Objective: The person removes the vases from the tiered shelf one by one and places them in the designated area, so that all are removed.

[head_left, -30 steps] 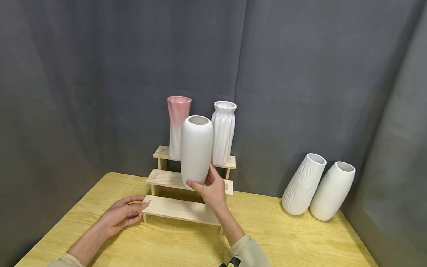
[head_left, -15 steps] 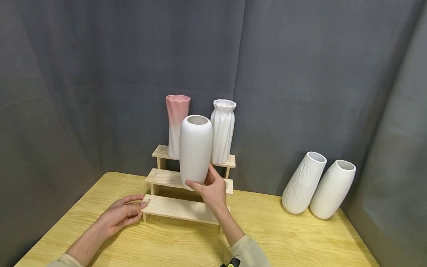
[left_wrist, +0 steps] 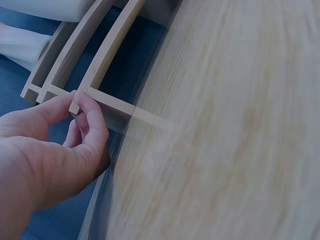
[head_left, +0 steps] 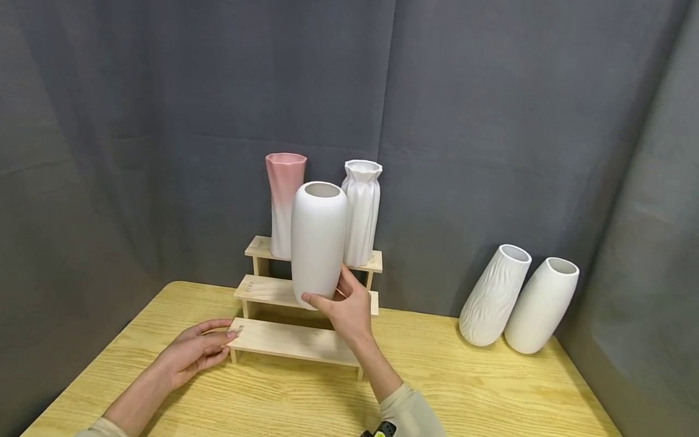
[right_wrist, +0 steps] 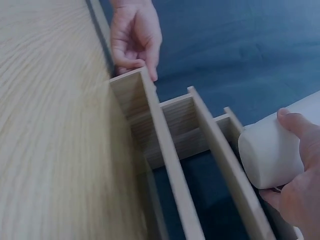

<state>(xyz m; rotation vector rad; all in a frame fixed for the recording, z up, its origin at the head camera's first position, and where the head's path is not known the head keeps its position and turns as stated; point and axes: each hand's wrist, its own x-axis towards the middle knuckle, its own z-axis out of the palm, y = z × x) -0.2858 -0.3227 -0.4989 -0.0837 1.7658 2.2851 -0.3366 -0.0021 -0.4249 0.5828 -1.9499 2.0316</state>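
Note:
My right hand (head_left: 347, 309) grips a smooth white vase (head_left: 318, 243) low on its body, thumb in front and fingers around the right side. The vase is upright in front of the middle step (head_left: 267, 290) of a three-tier wooden stand. Its base (right_wrist: 255, 157) shows in the right wrist view, close by the stand's upper boards. With thumb and fingers, my left hand (head_left: 196, 349) pinches the left end of the lowest step (head_left: 295, 341). In the left wrist view the left hand (left_wrist: 60, 145) holds that board's corner.
On the top step (head_left: 259, 246) stand a pink-to-white vase (head_left: 285, 194) and a white pleated vase (head_left: 362, 212). A rippled white vase (head_left: 494, 297) and another smooth white vase (head_left: 542, 306) stand side by side at the table's right. Grey curtain (head_left: 464, 121) hangs behind the wooden table (head_left: 437, 376).
The head view has shifted slightly. Against the stand, the smooth vase in my right hand has risen a very little. My left hand keeps its hold on the lowest step.

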